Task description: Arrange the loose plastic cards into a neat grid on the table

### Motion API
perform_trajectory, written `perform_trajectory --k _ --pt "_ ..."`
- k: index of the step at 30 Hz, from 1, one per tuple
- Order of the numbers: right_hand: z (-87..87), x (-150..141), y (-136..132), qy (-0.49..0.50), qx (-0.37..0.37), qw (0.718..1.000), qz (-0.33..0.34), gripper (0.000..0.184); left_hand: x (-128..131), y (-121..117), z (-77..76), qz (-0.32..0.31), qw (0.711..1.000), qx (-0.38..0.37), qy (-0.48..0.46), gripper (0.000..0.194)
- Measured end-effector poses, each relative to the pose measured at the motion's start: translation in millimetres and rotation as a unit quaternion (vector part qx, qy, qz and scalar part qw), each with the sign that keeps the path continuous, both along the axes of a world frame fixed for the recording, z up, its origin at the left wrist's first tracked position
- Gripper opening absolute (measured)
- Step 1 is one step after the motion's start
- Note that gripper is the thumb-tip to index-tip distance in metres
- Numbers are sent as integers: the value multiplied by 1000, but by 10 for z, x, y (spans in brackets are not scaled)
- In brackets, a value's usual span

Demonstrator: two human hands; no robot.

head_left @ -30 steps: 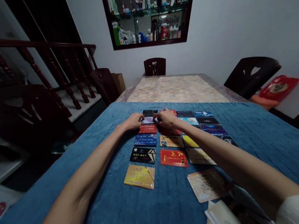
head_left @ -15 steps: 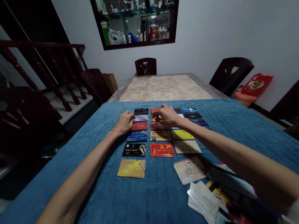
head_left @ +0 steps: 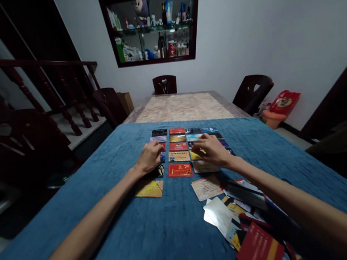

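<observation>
My left hand [head_left: 150,157] rests over the left column of cards, fingers loosely bent and nothing visibly lifted. It partly covers a red card, a blue card and a black card; just nearer me lies a gold card [head_left: 150,189]. Over the right-hand columns is my right hand [head_left: 212,150], fingers curved and apart above a yellow card [head_left: 195,155]. Between the hands runs a column with a red card [head_left: 179,170], a tan card [head_left: 178,156] and a gold card [head_left: 177,138]. Whether the fingertips press on the cards is hard to tell.
A loose pile of cards [head_left: 260,249] lies under my right forearm, with a pale card [head_left: 207,187] beyond it. Blue cloth [head_left: 120,247] covers the near table. Chairs [head_left: 165,84] stand around, a railing is at left, and a shelf niche is in the wall.
Both hands have drawn back toward me; the right moved from the middle column to the right-hand cards. Cards at the far end are now uncovered. The view has tilted up slightly.
</observation>
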State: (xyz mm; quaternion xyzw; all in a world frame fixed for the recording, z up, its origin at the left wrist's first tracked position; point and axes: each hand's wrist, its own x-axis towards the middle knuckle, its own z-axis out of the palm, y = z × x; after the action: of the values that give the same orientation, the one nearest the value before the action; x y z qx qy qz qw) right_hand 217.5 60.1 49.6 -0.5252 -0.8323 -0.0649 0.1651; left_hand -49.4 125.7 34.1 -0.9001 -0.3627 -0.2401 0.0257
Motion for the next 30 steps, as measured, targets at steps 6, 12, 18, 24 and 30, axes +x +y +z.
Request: perform_trajectory --k 6,12,18,24,30 --pt "-170 152 -411 42 19 999 10 18 191 -431 -36 -38 999 4 26 20" --pt "-334 221 -736 53 15 998 12 14 386 -878 -121 -89 995 -19 31 20" --pt "-388 207 -931 40 20 999 12 14 534 -1245 -129 -166 984 -66 19 16" --pt "-427 197 -1025 33 7 999 33 16 539 -1333 -177 -184 977 -98 54 19" --pt "-476 178 -1056 36 -11 999 39 19 497 -1308 -190 -177 977 -113 47 21"
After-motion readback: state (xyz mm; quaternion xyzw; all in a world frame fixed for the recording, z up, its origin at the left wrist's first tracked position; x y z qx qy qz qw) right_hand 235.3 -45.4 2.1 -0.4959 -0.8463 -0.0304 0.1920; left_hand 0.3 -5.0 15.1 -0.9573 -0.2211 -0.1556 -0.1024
